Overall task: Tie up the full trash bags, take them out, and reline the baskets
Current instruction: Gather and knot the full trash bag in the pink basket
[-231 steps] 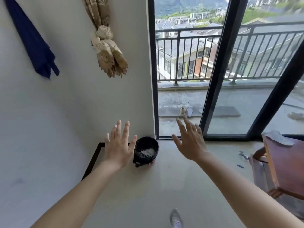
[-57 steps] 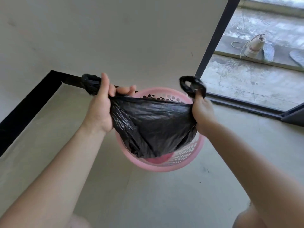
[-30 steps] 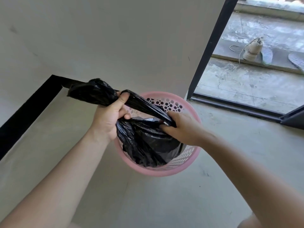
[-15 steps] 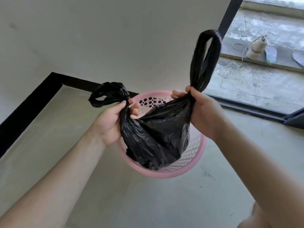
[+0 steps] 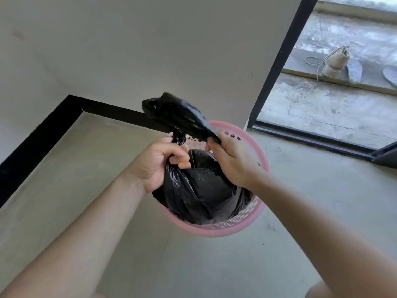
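Tying step: both hands, L hand (image 5: 160, 162) & R hand (image 5: 233, 161), clamped on handles of black trash bag (image 5: 202, 192) sitting in pink basket (image 5: 232, 230); next: cinch knot, lift out.

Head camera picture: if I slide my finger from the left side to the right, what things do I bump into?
Black baseboard → left hand → right hand → black door frame → shoe outside.
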A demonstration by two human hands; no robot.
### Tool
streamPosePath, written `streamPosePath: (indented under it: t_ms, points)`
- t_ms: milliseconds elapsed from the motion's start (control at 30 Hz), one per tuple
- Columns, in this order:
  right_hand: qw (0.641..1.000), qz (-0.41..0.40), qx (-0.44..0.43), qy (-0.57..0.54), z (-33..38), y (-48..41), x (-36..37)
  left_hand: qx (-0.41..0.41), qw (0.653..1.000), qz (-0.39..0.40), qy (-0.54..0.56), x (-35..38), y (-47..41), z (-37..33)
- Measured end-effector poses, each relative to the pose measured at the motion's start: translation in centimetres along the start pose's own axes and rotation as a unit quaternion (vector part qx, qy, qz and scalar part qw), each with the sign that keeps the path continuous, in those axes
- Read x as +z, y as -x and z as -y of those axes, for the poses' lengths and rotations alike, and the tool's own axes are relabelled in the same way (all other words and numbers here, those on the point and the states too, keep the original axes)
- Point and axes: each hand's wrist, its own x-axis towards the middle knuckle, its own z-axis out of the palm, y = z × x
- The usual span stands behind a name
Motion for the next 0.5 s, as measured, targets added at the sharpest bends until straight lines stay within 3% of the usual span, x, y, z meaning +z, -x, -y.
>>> streamPosePath:
  t_ms: [100,200,300,500]
  points:
    - [0.985,0.074,-0.07,0.143,-0.5,0.3,0.5,0.02,0.993,0.036,-0.114,0.2,0.2,0.3]
    - [0.967,0.114,-0.117,0.195,-0.9,0.3,0.8,0.012,0.992,-0.009,-0.127,0.2,0.0,0.4]
    - [0.982,0.114,-0.07,0.136,-1.7,-0.2,-0.1,-0.011,0.997,-0.014,-0.08,-0.5,-0.3,0.2]
    - [0.995,0.099,0.022,-0.011,-2.2,-0.2,-1.8,0.021,0.998,0.004,-0.054,-1.4,-0.5,0.0]
